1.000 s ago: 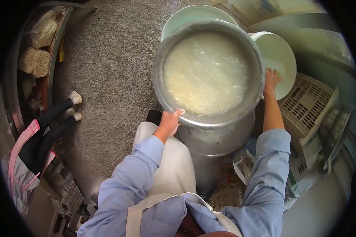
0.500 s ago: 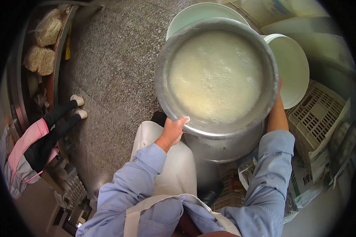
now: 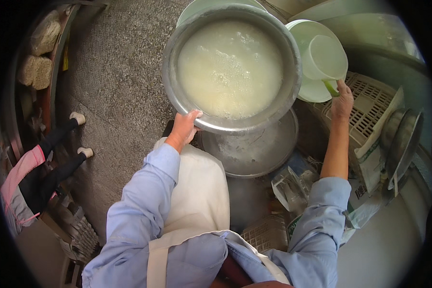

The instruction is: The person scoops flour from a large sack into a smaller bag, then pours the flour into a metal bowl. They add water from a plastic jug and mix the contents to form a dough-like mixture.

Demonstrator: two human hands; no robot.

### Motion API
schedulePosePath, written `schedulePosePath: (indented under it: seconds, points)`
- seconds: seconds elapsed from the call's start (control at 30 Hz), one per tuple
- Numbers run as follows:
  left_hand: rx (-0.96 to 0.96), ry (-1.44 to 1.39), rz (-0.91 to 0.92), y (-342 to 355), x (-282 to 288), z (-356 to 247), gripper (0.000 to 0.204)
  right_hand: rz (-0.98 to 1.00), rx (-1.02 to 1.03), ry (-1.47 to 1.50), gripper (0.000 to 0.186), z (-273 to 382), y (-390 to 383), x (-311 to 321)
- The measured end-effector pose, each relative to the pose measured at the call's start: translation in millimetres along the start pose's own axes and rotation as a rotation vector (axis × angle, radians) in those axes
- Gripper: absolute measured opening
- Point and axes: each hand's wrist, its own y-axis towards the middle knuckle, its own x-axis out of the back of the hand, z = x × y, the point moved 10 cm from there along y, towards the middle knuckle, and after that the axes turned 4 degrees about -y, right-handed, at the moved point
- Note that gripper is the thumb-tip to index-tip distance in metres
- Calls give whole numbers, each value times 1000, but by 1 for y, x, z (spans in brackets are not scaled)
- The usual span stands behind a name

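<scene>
A large metal basin (image 3: 293, 91) holds cloudy, pale yellow liquid (image 3: 230, 67) with bubbles on top. My left hand (image 3: 181, 126) is closed on its near left rim, thumb over the edge. Off to the right, my right hand (image 3: 342, 102) grips the green handle of a translucent plastic dipper (image 3: 324, 55). The dipper is over the mouth of a whitish bucket (image 3: 313, 92) beside the basin; whether it touches the bucket's contents I cannot tell. Below the basin's near side shows a round metal surface (image 3: 254, 156).
Behind the basin, a pale green tub (image 3: 189, 10) is partly covered. Beige plastic crates (image 3: 369, 103) and metal pans (image 3: 402, 144) stand at right. Another person (image 3: 33, 177) is at far left, near shelves with bagged goods (image 3: 36, 72).
My right hand has let go of the basin's right side and now holds the dipper by its handle over the bucket. The basin appears farther left and up in view, my left hand still on it.
</scene>
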Motion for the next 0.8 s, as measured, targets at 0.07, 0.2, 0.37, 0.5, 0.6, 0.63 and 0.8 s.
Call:
schedulePosePath:
  seconds: [0.07, 0.2, 0.37, 0.5, 0.6, 0.63, 0.8]
  points:
    - [21, 1, -1, 1, -1, 1, 27, 84, 106, -72, 26, 50, -25, -7]
    - [-18, 7, 16, 2, -4, -3, 27, 163, 244, -327, 19, 121, -63, -23]
    - [1, 36, 14, 3, -4, -4, 33, 230, 515, -865, 20, 172, -105, -59]
    - [19, 39, 31, 4, -5, -5, 34, 235, 725, -1118, 24, 182, -137, -91]
    - [13, 43, 24, 4, -5, -6, 34, 235, 801, -1184, 22, 183, -152, -106]
    - [9, 44, 26, 4, -6, -7, 34, 233, 823, -1199, 22, 182, -155, -110]
    - [24, 39, 29, 3, -7, -6, 34, 263, 1011, -1264, 18, 178, -180, -134]
